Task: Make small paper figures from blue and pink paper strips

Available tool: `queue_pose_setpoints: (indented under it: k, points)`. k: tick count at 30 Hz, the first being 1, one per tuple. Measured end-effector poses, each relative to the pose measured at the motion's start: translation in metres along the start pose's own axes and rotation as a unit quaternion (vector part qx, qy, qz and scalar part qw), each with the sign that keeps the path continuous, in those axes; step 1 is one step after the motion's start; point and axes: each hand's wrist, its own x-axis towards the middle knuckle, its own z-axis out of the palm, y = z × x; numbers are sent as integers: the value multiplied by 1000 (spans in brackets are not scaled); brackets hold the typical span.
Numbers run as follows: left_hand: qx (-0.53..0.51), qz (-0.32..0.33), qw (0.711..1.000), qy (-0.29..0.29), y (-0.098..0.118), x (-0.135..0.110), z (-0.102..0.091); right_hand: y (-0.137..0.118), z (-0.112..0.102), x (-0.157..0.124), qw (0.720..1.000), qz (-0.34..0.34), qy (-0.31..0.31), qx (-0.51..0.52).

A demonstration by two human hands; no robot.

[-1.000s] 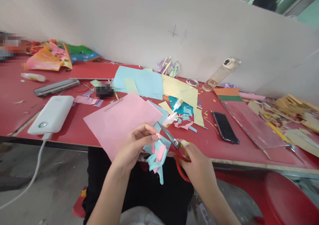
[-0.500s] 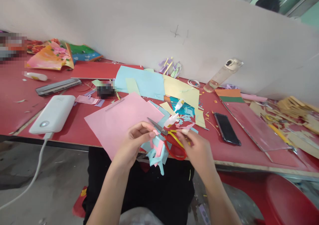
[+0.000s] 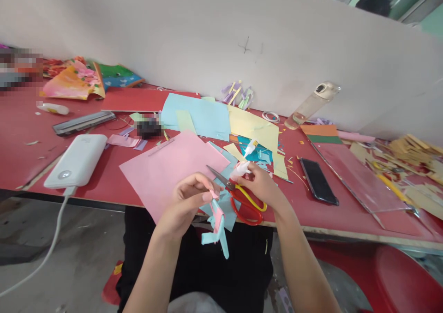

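Between the thumb and fingers of my left hand (image 3: 190,202) hangs a folded paper figure (image 3: 218,220) of light blue and pink strips, over the table's front edge. My right hand (image 3: 261,183) has its fingers closed around a small white glue bottle (image 3: 240,169), partly hidden by them. Scissors (image 3: 247,201) with red and yellow handles lie between the two hands, blades pointing up and left. Just beyond my right hand is another white bottle (image 3: 251,147) with a yellow label. A pink paper sheet (image 3: 183,158) lies beside my left hand.
Blue paper (image 3: 197,114) and pale yellow paper (image 3: 254,124) lie farther back. A white power bank (image 3: 78,160) with a cable sits at left. To the right are a phone (image 3: 318,181), a clear water bottle (image 3: 311,105) and paper scraps. A red stool (image 3: 404,276) stands below the table.
My right hand has let go of the scissors and moved up and left onto the white glue bottle. The scissors now rest on the table. The paper figure hangs slightly lower from my left hand.
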Motion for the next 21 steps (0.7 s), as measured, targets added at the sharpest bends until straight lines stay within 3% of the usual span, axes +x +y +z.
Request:
queue_pose_setpoints:
  k: [4, 9, 13, 15, 21]
  points:
    - [-18, 16, 999, -23, -1, 0, 4, -10, 1, -10, 1000, -16, 10, 18]
    - [-18, 62, 994, -83, -4, -3, 2, -36, -11, -44, 993, -89, -4, 77]
    - [9, 101, 991, -91, -3, -4, 0, -57, -11, -75, 971, -68, 101, 207]
    - [25, 122, 987, -97, -2, -4, 0, -68, -7, -88, 963, -47, 111, 241]
    - [49, 171, 975, -133, -1, -5, -1, -82, -1, -108, 947, -121, 219, 203]
